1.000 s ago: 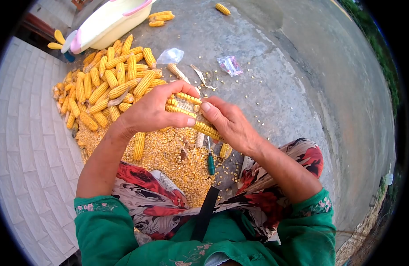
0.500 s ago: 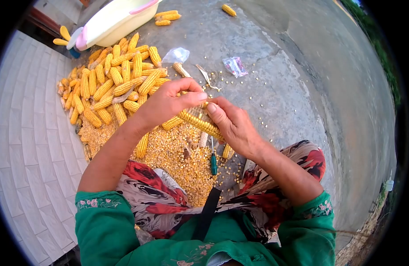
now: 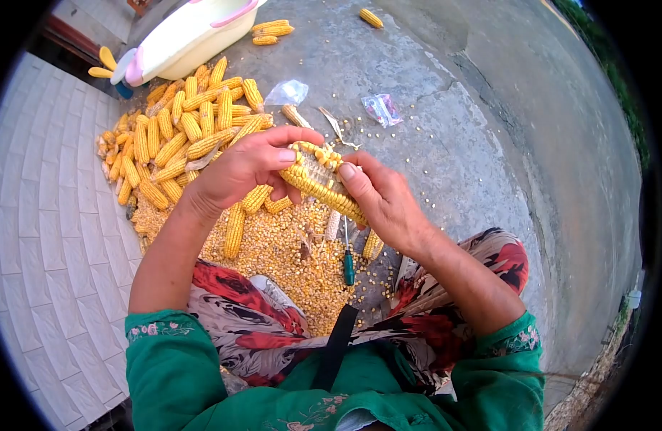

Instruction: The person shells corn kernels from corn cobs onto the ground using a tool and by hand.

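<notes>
Head view: half-stripped corn ear [image 3: 322, 189] sits between both hands, over loose kernels [image 3: 284, 244].
Left hand [image 3: 250, 164]: fingers curled round the ear's upper end, thumb on top.
Right hand [image 3: 387, 205]: closed round the lower part, thumb against the rows.
Risk: a hard thumb push could twist the ear loose, I'd say, or scatter kernels.
Counts: one screwdriver [image 3: 348, 266], one tub [image 3: 187, 50], two plastic bags [image 3: 287, 92]; piled ears [image 3: 174, 147], too many to count.
</notes>
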A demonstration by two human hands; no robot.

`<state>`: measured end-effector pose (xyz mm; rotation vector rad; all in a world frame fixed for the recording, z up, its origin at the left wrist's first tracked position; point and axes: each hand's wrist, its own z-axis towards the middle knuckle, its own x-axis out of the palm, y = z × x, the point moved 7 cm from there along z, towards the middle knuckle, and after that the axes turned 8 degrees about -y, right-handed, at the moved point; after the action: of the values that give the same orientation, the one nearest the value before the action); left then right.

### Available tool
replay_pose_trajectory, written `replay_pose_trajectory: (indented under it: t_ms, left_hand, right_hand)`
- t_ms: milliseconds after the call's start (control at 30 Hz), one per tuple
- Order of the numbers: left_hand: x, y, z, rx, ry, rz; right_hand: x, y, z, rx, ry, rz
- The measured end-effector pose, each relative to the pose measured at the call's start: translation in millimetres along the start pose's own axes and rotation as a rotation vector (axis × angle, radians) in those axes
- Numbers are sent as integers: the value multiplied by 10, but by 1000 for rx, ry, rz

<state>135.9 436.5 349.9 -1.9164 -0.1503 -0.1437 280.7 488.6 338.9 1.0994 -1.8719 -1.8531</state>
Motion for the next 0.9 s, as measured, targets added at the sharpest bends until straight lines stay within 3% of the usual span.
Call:
replay_pose_trajectory:
  t_ms: [267, 367, 433, 500, 900]
  left_hand:
    - [53, 6, 12, 74, -217, 240]
    - [56, 12, 11, 55, -190, 222]
    - [32, 4, -2, 47, -194, 224]
    - [53, -33, 13, 54, -89, -119]
    - [33, 6, 19, 122, 97, -361]
  right_hand:
    - [-24, 77, -38, -123, -91, -142]
    - [-24, 37, -28, -138, -90, -146]
    - [-26, 17, -27, -79, -86, -2]
    - [-39, 41, -4, -96, -83, 13]
    - [-58, 115, -1, -109, -36, 44]
